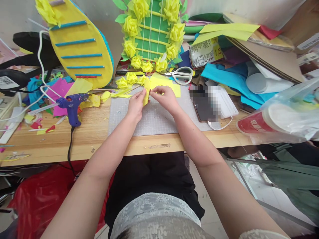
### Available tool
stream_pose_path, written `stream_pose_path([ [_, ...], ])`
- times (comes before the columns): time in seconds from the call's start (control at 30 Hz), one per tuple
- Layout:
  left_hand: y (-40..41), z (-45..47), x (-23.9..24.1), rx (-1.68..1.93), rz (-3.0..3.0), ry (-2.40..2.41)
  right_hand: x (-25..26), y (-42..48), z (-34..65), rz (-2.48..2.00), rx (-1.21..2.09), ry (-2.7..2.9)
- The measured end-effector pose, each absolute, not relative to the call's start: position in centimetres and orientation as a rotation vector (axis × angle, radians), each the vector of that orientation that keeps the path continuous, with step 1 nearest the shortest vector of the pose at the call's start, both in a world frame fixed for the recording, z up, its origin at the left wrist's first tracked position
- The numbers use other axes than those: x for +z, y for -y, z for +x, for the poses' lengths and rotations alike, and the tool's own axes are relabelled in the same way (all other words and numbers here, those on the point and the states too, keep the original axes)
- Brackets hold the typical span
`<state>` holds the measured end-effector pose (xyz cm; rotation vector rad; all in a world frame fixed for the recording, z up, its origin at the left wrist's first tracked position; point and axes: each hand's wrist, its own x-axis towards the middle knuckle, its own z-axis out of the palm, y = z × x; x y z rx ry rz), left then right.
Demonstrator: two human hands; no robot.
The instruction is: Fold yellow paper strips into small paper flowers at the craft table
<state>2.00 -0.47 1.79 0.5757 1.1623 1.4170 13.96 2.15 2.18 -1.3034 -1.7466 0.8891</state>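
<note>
Over the grey cutting mat [159, 122], my left hand [136, 105] pinches a folded piece of yellow crepe paper [146, 93] between thumb and fingers, holding it on edge. From the other side, my right hand [166, 98] is closed, its thumb and fingertips at the paper's right edge. Just behind lie a flat yellow sheet [175, 90] and several yellow paper flowers [131, 78]. Scissors [183, 75] with white handles rest behind my right hand. At the back stands a green panel [156, 36] with white strings, bordered by yellow paper roses [131, 26].
On the left, a purple glue gun [72, 106] stands near coloured scraps, below a yellow board [82, 49] with blue bars. A phone [203, 104] and a white device [224, 101] lie right. Beyond are a bagged cup [256, 122] and piled blue paper [224, 79].
</note>
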Motion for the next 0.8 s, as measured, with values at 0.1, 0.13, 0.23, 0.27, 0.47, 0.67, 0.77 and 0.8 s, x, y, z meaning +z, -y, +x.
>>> stream_pose_path([
  [0.1,0.4,2.1,1.3,1.478,0.657,-1.19,2.4,-2.1,14.1,-1.181,1.177,1.647],
  [0.13,0.3,2.2,1.2,1.498,0.67,-1.201,2.4,-2.1,14.1,-1.159,1.233,1.623],
  [0.23,0.2,2.2,1.0,1.506,0.647,-1.201,2.1,-2.2,14.1,-1.154,1.254,1.602],
  [0.27,0.2,2.2,1.0,1.489,0.625,-1.188,2.0,-2.3,14.1,-1.165,1.23,1.606],
  [0.47,0.3,1.9,1.8,1.357,0.518,-1.09,1.3,-2.8,14.0,-1.259,1.081,1.658],
  [0.67,0.3,1.6,1.5,1.307,0.559,-1.069,1.9,-2.4,14.1,-1.198,1.174,1.624],
  [0.77,0.2,1.6,1.5,1.35,0.536,-1.093,2.1,-2.4,14.1,-1.192,1.178,1.641],
  [0.8,0.2,1.6,1.6,1.349,0.52,-1.086,2.0,-2.4,14.1,-1.199,1.167,1.642],
])
